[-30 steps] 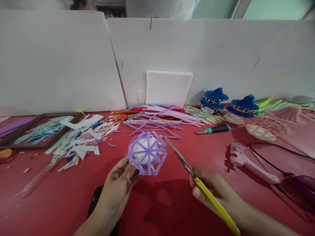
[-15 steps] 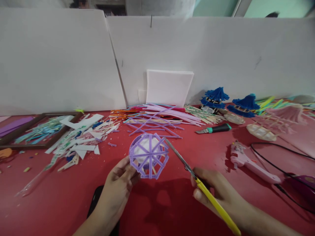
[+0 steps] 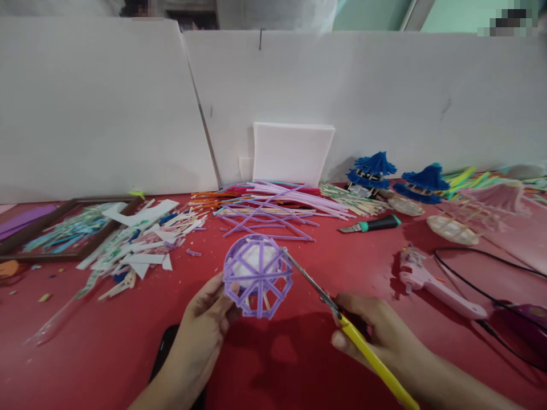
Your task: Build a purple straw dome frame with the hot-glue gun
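Between the fingers and thumb of my left hand (image 3: pixel 209 319) is a small round lattice of purple pipe cleaners (image 3: pixel 261 276), with spokes meeting at its middle and something white inside. It is held above the red table, tilted toward me. My right hand (image 3: pixel 376 336) is closed around yellow-handled scissors (image 3: pixel 363 353). Their blade tips meet the upper right rim of the lattice; whether a strand lies between the blades I cannot tell. Behind the lattice lies a heap of loose purple and other coloured pipe cleaners (image 3: pixel 290 205).
A box cutter (image 3: pixel 374 224), a pink glue gun (image 3: pixel 436 287) with a black cable, and small blue-roofed models (image 3: pixel 371 171) stand to the right. Scraps and sticks (image 3: pixel 149 233) and a brown frame (image 3: pixel 70 250) lie left. A dark phone-like object (image 3: pixel 164 347) is under my left forearm.
The lattice has tipped and lowered slightly in my left hand. The scissor tips have shifted a little down and left along its rim.
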